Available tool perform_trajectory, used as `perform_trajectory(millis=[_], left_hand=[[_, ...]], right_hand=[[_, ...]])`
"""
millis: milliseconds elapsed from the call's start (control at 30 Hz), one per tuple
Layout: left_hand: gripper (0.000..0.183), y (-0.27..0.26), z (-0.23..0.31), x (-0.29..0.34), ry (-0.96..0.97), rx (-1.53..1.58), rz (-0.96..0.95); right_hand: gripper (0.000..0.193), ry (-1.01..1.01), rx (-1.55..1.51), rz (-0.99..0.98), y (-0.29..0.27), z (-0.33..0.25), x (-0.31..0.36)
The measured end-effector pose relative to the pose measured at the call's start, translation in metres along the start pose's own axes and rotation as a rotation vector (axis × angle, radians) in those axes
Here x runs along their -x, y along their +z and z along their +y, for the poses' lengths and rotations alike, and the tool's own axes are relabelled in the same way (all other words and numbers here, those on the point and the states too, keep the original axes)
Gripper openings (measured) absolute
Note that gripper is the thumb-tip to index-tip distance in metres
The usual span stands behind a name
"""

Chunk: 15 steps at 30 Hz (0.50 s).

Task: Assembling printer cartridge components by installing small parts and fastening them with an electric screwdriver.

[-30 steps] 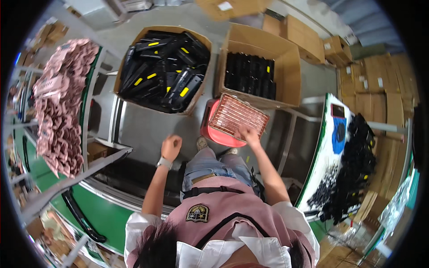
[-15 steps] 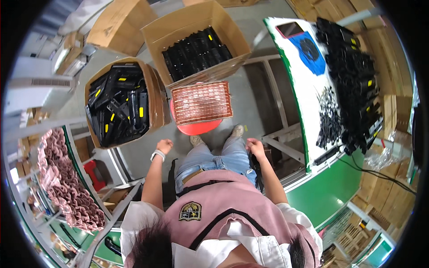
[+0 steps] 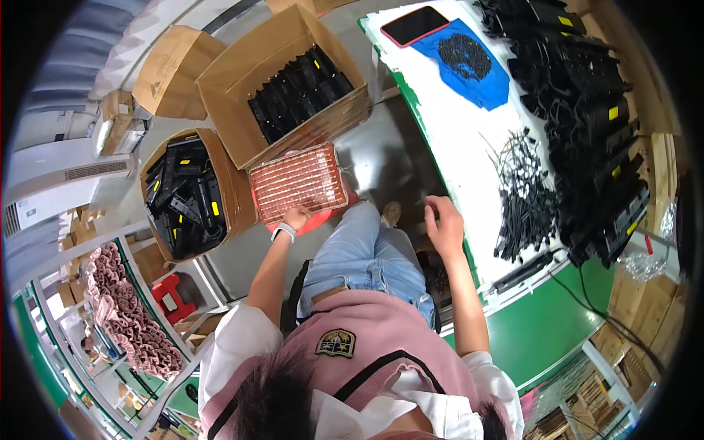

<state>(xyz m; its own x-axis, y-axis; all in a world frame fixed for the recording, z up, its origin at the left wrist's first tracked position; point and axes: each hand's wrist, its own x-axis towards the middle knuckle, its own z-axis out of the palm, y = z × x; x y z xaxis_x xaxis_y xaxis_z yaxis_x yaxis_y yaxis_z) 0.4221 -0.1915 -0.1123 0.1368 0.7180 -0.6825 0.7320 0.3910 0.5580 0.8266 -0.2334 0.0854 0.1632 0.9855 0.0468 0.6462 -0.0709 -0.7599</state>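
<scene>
My left hand [image 3: 296, 217] is at the near edge of a reddish woven mat [image 3: 301, 180], which lies on a red stool [image 3: 314, 221]. Its fingers are too small and foreshortened to show whether they grip the edge. My right hand [image 3: 444, 226] is raised beside the long edge of the white-topped table [image 3: 458, 139], empty, with thumb and fingers apart. On that table, nearest to the right hand, lies a loose pile of thin black cable-like pieces [image 3: 524, 198]. Beyond it a blue cloth or bag [image 3: 480, 81] carries small black parts [image 3: 464, 56].
A dark-screened phone [image 3: 414, 26] lies at the table's far end. Black housings with yellow labels [image 3: 594, 110] line its right side. Two cardboard boxes hold similar black parts: a large one [image 3: 213, 110] and a smaller one [image 3: 246, 191]. Pink ruffled pieces [image 3: 128, 308] lie at left.
My view and body have turned toward the white-topped table. My left hand has moved up to the mat's near edge. My right hand has risen toward the table edge, its fingers spreading.
</scene>
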Motion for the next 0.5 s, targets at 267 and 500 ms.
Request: perform_trajectory(millis=[267, 500], left_hand=[[0.112, -0.011, -0.06, -0.088, -0.478, -0.125, 0.713], [0.118, -0.046, -0.189, -0.116, -0.52, 0.664, 0.509]], right_hand=[[0.038, -0.323, 0.387, 0.03, 0.006, 0.03, -0.12], [0.047, -0.262, 0.59, -0.075, 0.027, 0.037, -0.122]])
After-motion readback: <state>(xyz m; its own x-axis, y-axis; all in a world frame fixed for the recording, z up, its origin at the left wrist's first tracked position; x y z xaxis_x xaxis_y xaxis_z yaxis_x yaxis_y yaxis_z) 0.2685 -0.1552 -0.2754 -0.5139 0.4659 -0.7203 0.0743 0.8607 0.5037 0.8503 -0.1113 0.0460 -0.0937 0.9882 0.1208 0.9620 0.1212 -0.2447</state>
